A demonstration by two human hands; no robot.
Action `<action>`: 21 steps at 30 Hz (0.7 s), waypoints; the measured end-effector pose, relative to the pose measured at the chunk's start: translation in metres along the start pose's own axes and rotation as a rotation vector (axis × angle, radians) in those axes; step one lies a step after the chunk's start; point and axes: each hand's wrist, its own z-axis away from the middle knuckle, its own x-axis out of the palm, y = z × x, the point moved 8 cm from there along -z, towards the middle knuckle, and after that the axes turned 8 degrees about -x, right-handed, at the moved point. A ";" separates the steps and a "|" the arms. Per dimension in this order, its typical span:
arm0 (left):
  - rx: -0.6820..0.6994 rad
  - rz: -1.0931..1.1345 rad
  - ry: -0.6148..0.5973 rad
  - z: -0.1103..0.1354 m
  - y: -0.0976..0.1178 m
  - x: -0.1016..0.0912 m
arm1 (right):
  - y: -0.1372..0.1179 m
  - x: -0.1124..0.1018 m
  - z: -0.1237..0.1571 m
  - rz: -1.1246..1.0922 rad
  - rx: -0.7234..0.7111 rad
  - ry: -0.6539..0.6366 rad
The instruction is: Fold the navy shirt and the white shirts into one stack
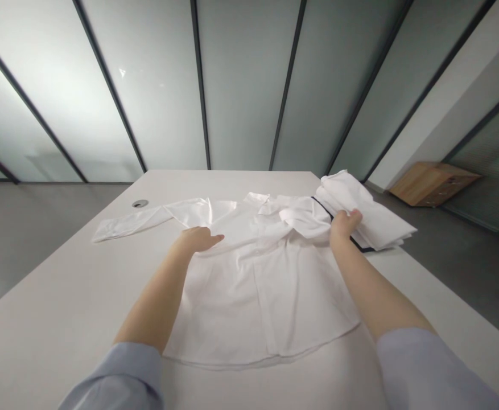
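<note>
A white long-sleeved shirt (232, 296) lies spread on the table, its hem toward me and its collar (258, 199) at the far side. One sleeve (133, 221) stretches out to the left; the right part of the shirt is bunched. At the left side seam, below the armpit, my left hand (196, 238) is closed on the cloth, thumb pointing right. My right hand (343, 224) grips the bunched cloth at the shirt's right side, thumb raised, with its fingers mostly hidden. Just beyond it sits a stack of folded white cloth (360, 205) with a dark edge strip.
The white table (61, 296) runs away from me, with a round grommet (140, 203) near its far left. Frosted glass panels (240, 85) stand behind it. A wooden cabinet (432, 182) is on the grey floor at right.
</note>
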 end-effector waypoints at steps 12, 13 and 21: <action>0.218 0.003 0.222 -0.050 0.034 0.039 | -0.067 0.086 0.080 0.494 -0.405 -0.637; 0.177 -0.001 0.218 -0.054 0.025 0.041 | -0.057 0.089 0.079 0.507 -0.344 -0.683; -0.057 0.029 0.202 -0.068 -0.049 0.038 | 0.010 0.051 0.025 0.358 -0.003 -0.588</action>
